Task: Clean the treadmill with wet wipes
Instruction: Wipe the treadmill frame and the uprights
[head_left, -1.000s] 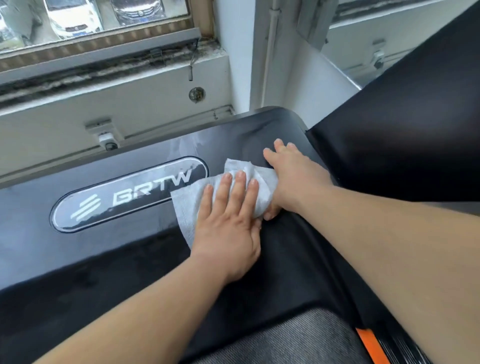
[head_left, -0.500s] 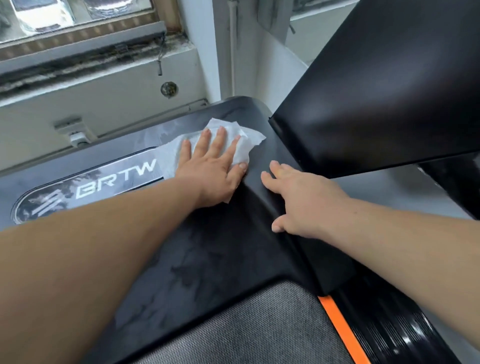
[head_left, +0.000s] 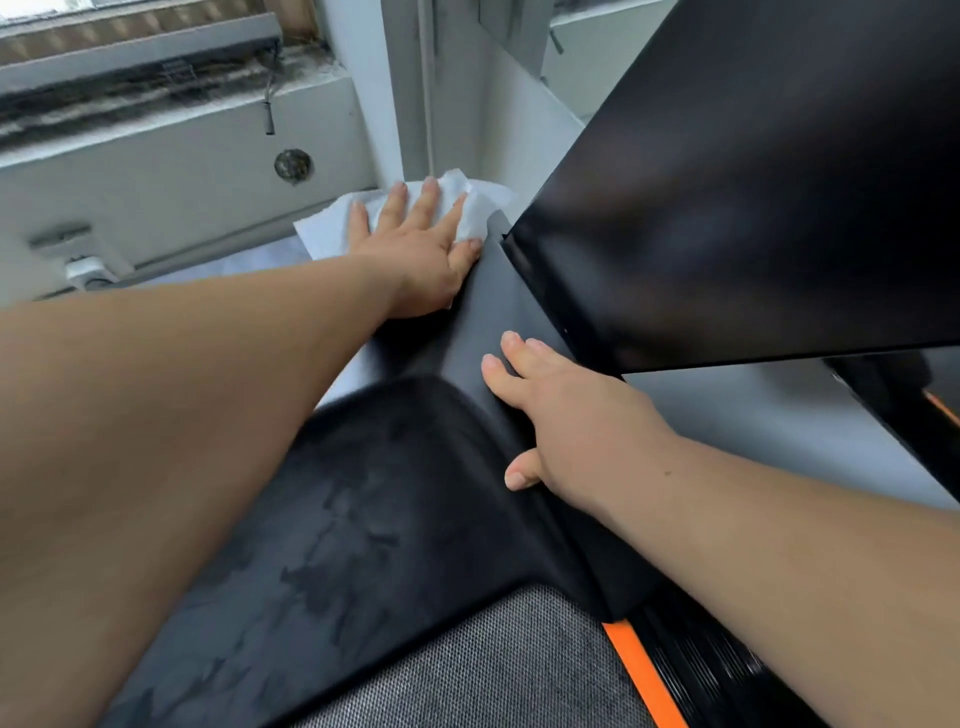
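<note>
I see the black treadmill cover (head_left: 363, 493) filling the lower middle of my view, and a broad black panel (head_left: 753, 182) rising at a slant on the right. Its lower edge hangs just beside the cover's far right corner and crowds that spot. Behind the cover runs a pale grey wall (head_left: 156, 171) with a grimy window ledge (head_left: 130, 98) above it, a round tarnished fitting (head_left: 293, 165) and a thin white pipe (head_left: 428, 78) standing upright in the corner.

My left hand (head_left: 415, 260) lies flat with straight, spread fingers, pressing the wet wipe (head_left: 332, 231) onto the far right corner of the cover, close against the wall. The wipe is white, thin and crumpled, bunched up past the fingertips. My right hand (head_left: 571, 421) grips nothing: its fingers rest loosely on the cover's right edge, well apart from the wipe.

The cover is smooth and matte, rounded at the shoulder, with dark, blotchy damp patches. Below it sits the grey, woven-looking belt (head_left: 493, 660), edged by an orange stripe (head_left: 639, 675) and a glossy ribbed black side rail (head_left: 727, 675).
</note>
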